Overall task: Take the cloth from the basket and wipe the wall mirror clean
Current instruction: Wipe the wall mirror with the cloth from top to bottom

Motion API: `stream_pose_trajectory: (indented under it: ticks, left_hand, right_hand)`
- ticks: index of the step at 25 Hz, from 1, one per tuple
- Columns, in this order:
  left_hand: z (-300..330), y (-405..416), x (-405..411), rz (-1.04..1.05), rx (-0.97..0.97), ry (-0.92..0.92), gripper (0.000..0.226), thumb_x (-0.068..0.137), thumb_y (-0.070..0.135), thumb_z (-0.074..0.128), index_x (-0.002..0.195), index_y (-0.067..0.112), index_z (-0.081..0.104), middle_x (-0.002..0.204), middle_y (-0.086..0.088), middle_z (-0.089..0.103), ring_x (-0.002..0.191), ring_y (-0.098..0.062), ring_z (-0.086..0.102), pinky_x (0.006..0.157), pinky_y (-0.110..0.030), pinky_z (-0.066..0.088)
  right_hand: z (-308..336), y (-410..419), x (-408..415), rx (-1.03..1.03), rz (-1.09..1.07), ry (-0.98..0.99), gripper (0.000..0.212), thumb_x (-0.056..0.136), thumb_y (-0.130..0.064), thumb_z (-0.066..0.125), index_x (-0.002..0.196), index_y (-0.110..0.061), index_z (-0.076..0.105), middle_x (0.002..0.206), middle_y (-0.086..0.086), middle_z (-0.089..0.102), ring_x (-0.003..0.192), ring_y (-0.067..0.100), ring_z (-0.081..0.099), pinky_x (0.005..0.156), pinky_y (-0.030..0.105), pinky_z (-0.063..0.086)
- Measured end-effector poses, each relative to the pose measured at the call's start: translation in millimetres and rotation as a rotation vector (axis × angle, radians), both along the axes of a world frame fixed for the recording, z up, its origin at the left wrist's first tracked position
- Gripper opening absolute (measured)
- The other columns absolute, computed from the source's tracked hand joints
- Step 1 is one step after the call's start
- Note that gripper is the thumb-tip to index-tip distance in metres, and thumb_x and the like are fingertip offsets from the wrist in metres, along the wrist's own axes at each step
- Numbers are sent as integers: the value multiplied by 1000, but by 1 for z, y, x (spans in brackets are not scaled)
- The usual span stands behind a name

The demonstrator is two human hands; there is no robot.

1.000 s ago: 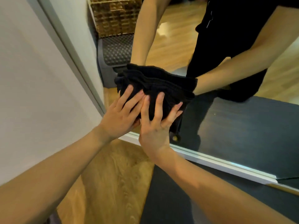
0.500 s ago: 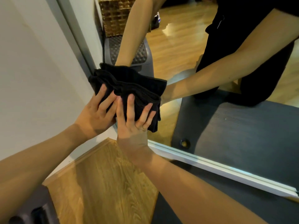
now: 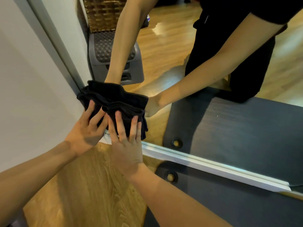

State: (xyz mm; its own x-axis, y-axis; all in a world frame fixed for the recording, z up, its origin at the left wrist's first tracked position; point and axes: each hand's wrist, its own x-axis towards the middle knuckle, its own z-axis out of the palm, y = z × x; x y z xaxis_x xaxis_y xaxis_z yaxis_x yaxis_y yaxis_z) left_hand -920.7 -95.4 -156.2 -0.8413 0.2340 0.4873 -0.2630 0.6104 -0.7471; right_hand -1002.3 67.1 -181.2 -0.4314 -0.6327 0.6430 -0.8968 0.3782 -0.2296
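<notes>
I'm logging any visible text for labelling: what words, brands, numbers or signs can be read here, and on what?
None can be read.
The small white mark on the black clothing reflected in the wall mirror is too small to tell.
The black folded cloth and dark grey floor mat show no text.

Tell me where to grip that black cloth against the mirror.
Probably grip the black cloth along its bunched upper folds, coming from the room side as both hands do now: the left hand and right hand press it flat to the mirror, leaving only that ridge raised.
</notes>
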Motion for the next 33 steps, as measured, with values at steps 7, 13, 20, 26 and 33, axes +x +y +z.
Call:
stream_pose_trajectory:
  ticks: [7,13,20,26,33]
  left_hand:
    - [-18,30,-24,-68,199,236,48,78,-12,80,124,-13,65,124,-30,65,133,-42,42,117,-69,33]
    - [-28,94,-54,-84,358,252,50,86,-13,72,135,-11,59,127,-31,60,128,-46,51,111,-70,41]
    - [-12,209,-105,-49,432,34,38,92,-6,48,126,-14,65,127,-25,57,127,-47,37,118,-77,19]
    - [12,316,-170,-169,534,16,36,87,-3,43,112,-17,66,125,-26,49,116,-44,46,124,-67,13]
    - [18,436,-244,-310,442,7,37,89,-1,43,123,-11,55,132,-26,47,141,-41,27,122,-64,14]
  right_hand:
    - [7,34,-18,113,45,-9,57,113,-21,6,163,-20,32,170,4,-1,156,43,6,128,51,23]
    - [10,96,-52,225,-9,103,65,106,-31,34,166,-15,13,171,10,-13,156,48,-16,129,52,12]
    - [19,202,-111,207,-33,194,50,113,-27,28,163,-24,31,173,3,4,160,43,0,131,50,16]
    - [29,309,-163,74,-95,203,53,111,-25,46,162,-24,32,173,0,12,159,39,18,128,48,27]
    - [40,440,-227,99,-170,161,52,112,-14,36,163,-17,24,173,7,10,157,46,18,124,54,34]
